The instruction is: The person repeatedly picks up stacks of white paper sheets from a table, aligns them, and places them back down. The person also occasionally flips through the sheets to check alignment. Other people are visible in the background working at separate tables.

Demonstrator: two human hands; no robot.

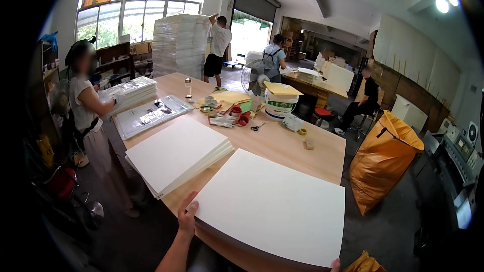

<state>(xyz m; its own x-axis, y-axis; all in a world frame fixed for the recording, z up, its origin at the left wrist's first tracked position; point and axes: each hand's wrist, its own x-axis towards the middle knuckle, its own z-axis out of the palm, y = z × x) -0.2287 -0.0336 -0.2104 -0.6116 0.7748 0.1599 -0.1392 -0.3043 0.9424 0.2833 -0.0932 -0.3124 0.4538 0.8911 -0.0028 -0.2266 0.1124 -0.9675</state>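
Note:
A large white board (275, 201), or a stack of them with a thick dark front side, lies at the near edge of the wooden table. My left hand (187, 215) is closed on its left edge, thumb up by the top corner and the other fingers mostly hidden. At the near right corner, only the fingertips of my right hand (335, 264) show, pressed against the board's edge. Just left of it sits a stack of similar white boards (176, 153), slightly fanned at its right side. Both boards rest on the light wooden table (322, 158).
Scissors (257, 127), gloves (223, 121), red tape rolls (243, 119) and a white bucket (280, 105) stand mid-table. Plastic-wrapped flat packs (151, 116) lie at the far left, beside a standing person (86, 95). An orange sack (385, 163) is at right. Other people work farther back.

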